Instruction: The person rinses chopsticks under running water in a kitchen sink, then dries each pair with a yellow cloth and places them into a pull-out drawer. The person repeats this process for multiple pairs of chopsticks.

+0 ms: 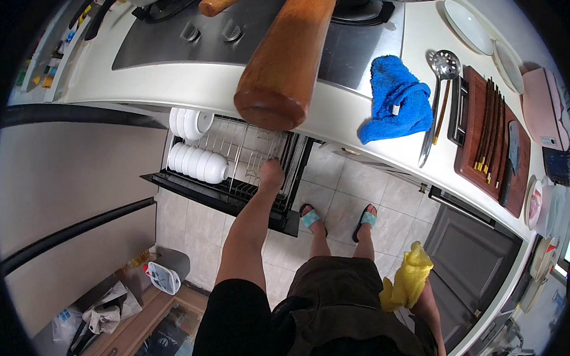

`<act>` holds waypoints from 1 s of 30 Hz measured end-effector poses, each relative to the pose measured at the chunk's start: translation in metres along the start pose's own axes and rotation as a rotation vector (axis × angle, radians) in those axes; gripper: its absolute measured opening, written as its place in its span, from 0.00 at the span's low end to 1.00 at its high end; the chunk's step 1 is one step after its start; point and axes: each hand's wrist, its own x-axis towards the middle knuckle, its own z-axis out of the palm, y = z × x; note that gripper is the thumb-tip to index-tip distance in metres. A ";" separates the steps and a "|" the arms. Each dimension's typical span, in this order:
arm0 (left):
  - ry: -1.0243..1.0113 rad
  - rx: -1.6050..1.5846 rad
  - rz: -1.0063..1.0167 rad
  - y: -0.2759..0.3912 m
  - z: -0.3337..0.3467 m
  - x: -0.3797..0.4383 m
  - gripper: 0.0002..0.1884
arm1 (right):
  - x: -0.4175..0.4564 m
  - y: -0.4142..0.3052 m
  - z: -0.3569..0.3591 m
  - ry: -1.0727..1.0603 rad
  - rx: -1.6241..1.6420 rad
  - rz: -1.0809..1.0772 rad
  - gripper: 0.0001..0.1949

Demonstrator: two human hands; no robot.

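Observation:
My left hand reaches down into a pulled-out dish drawer, at the right part of its wire rack. Its fingers point away from me, and whether they grip the wires is hidden. White ribbed bowls stand in a row on the rack's left side. Behind them are smooth white bowls. Low at my right side, my right hand holds a bunched yellow cloth, which covers most of the fingers.
A pan's thick wooden handle juts over the counter edge from the stove. On the counter lie a blue towel, a slotted ladle and a wooden cutting board with chopsticks and a knife. A bin stands behind left.

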 end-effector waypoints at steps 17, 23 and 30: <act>0.356 -0.527 0.692 0.149 -0.154 -0.156 0.07 | -0.008 -0.030 -0.040 -0.207 0.263 -0.296 0.11; 0.309 -0.603 0.977 0.306 -0.173 -0.180 0.05 | -0.027 -0.054 -0.074 -0.158 0.453 -0.330 0.09; 0.396 -0.379 0.895 0.428 -0.150 -0.156 0.07 | -0.042 -0.051 -0.140 -0.137 0.572 -0.484 0.12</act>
